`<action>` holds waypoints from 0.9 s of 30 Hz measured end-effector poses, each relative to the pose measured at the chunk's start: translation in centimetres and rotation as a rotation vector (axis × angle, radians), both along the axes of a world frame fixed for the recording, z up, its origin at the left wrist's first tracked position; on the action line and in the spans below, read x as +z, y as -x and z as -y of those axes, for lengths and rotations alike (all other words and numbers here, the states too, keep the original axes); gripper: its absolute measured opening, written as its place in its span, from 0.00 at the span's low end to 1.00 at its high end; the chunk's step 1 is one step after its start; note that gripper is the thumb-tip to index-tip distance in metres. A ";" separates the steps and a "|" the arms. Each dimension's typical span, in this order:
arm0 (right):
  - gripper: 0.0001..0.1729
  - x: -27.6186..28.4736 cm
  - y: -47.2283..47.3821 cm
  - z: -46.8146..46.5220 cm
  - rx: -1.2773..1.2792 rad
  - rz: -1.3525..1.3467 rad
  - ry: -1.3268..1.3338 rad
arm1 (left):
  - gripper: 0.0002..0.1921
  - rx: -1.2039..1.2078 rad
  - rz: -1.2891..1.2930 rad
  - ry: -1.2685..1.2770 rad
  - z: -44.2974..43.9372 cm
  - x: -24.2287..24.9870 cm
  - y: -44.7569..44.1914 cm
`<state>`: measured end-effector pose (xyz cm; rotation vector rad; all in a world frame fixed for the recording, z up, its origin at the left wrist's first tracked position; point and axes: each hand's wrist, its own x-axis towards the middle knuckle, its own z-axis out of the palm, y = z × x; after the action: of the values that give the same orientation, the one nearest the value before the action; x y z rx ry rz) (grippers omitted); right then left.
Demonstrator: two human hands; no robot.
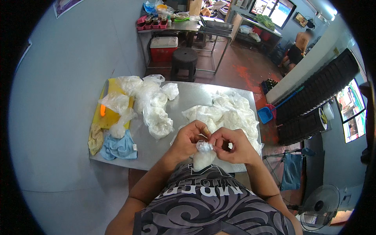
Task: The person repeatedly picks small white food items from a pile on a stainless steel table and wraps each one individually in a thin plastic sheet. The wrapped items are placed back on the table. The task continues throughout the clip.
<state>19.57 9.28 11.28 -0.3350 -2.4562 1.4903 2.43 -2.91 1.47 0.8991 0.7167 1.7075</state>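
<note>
Close to my body, a small clear plastic bag (203, 160) with whitish contents hangs from my fingers. My left hand (189, 139) pinches the bunched neck from one side. Fingers of my right hand (235, 145) grip the same gathered plastic from the other side, and the two hands nearly meet. Just beyond them, a heap of filled clear plastic bags (235, 113) covers the right part of the metal table (188, 89). More filled bags (157, 108) lie in a cluster on the left, some resting on a yellow cutting board (113, 117).
At the table's left end are an orange handle (102, 110), a blue cloth (120, 147) and a tan cloth (95, 139). A black stool (184, 60) stands beyond the far edge. Stacked black trays (317, 88), a blue dustpan (265, 115) and a fan (318, 205) are at right. A person (298, 47) is farther back.
</note>
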 end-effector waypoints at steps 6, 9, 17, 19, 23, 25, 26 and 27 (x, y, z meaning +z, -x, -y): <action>0.13 -1.2 -0.2 0.4 -0.041 0.042 -0.157 | 0.20 -0.092 -0.102 0.069 0.0 -0.9 -0.3; 0.11 -1.4 -0.2 0.4 0.002 0.024 -0.198 | 0.20 -0.174 -0.036 0.080 0.1 -0.6 -0.4; 0.08 -4.5 -0.3 -0.3 -0.216 -0.135 -0.356 | 0.24 -0.157 -0.126 0.167 1.7 -1.0 -0.6; 0.06 -5.9 0.2 -0.9 -0.222 -0.113 -0.283 | 0.22 -0.138 -0.035 0.150 2.1 -2.6 0.0; 0.05 -8.3 2.4 -2.8 -0.284 -0.070 -0.159 | 0.27 0.606 -0.668 0.355 3.8 -8.2 6.4; 0.05 -9.4 3.6 -3.6 -0.375 -0.002 -0.183 | 0.39 1.179 -1.261 0.614 6.6 -11.8 14.2; 0.08 -9.9 4.1 -3.8 -0.424 0.067 -0.261 | 0.44 1.340 -1.466 0.777 8.4 -13.6 17.7; 0.09 -10.4 4.6 -3.8 -0.344 0.007 -0.290 | 0.47 1.409 -1.521 0.855 10.0 -15.3 21.2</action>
<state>14.97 13.11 0.86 -0.6619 -2.4195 0.9831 -18.73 -12.90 -13.83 0.9312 3.3411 0.9996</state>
